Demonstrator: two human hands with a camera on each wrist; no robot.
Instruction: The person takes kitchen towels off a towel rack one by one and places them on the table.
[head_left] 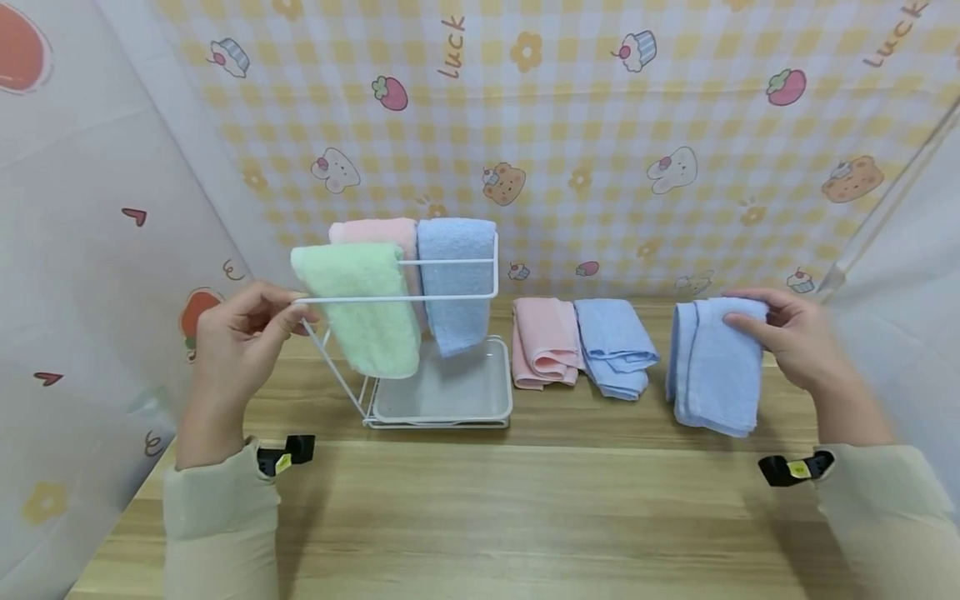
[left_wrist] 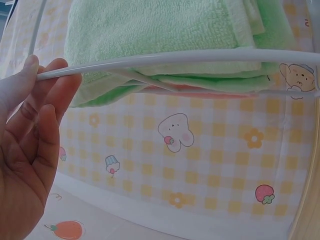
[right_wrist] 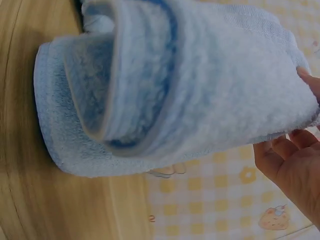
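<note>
My left hand [head_left: 243, 342] pinches the left front corner of a white wire towel rack [head_left: 337, 358], thumb against fingers, as the left wrist view also shows. Over the rack's front rail hangs a green towel [head_left: 363, 317]. Behind it a pink towel [head_left: 375, 231] and a blue towel [head_left: 456, 275] hang over the back rail. Off to the right, my right hand [head_left: 798, 342] grips a folded blue towel [head_left: 720, 367] by its upper edge, thumb on the near face. In the right wrist view that towel's loose folds [right_wrist: 145, 100] droop away from the fingers.
A grey tray [head_left: 442, 404] forms the rack's base. Right of it, a folded pink towel [head_left: 546, 342] and a folded blue towel [head_left: 615, 342] lie side by side on the wooden table [head_left: 525, 517]. A checked, printed cloth [head_left: 577, 125] backs the table.
</note>
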